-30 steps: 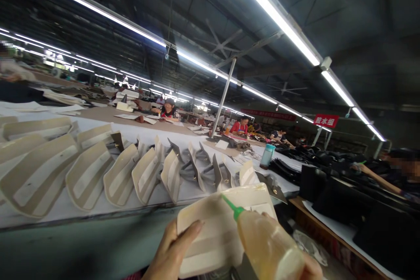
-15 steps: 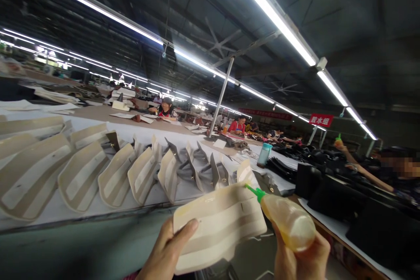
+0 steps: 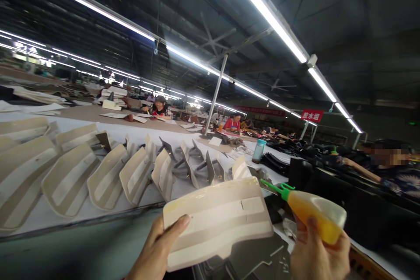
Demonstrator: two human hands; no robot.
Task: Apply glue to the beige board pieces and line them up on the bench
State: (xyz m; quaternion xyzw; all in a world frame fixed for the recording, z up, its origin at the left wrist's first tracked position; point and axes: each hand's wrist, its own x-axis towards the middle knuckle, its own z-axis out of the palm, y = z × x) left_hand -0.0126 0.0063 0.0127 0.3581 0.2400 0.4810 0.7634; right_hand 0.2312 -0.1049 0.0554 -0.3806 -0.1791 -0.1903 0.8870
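Note:
My left hand [image 3: 164, 240] grips the lower left side of a beige panel [image 3: 216, 223], thumb on its face and the other fingers hidden behind. The panel looks like a leather bag piece, with paler strips across it and a yellowish wet-looking streak along its top edge. My right hand [image 3: 318, 245] is wrapped round a clear squeeze bottle [image 3: 320, 214] of amber liquid, probably glue. The bottle lies nearly level, its green nozzle [image 3: 277, 187] pointing left, with the tip close to the panel's upper right corner. Whether the tip touches the panel I cannot tell.
Several similar curved panels [image 3: 70, 179] stand in a row on the white-covered table [image 3: 24, 223]. A blue bottle [image 3: 259, 151] stands behind them, left of black pieces [image 3: 357, 205]. A co-worker [image 3: 387, 166] is at the right; others sit farther back near a metal pole [image 3: 216, 96].
The squeeze bottle has moved right and turned more level, its nozzle tip shifting from the panel's top edge to beyond its right corner. The panel stays in my left hand.

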